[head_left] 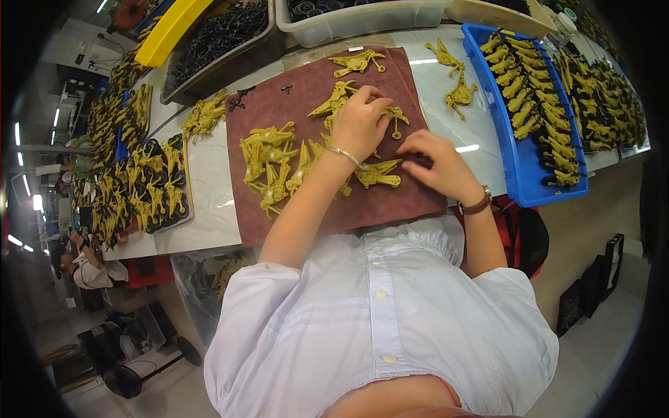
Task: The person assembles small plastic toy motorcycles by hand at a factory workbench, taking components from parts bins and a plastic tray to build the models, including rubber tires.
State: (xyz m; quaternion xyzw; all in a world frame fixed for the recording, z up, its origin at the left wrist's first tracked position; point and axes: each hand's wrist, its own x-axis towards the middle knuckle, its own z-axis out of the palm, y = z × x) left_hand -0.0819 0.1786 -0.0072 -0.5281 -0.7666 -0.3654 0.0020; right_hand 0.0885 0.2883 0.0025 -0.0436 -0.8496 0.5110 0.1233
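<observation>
My left hand (361, 127) reaches over the maroon cloth (418, 188), its fingers bent down and closed on a yellow plastic part (334, 101) with a pointed end. The palm and fingers hide much of that part. To its right, my right hand (440, 164) hovers at the cloth's edge, thumb and fingers apart with nothing visible between them. A yellow piece with a rounded end (397, 124) lies between the two hands. Just below them rests another yellow part (378, 175). Several more yellow parts (268, 157) are heaped left of my left forearm.
At the right stands a blue tray (516, 182) with rows of yellow-and-black assemblies. Along the back are a dark-filled bin (223, 49), a white tub (369, 15) and a yellow bin (171, 31). Small black pieces (240, 97) lie on the cloth's far left. A person (90, 268) is at far left.
</observation>
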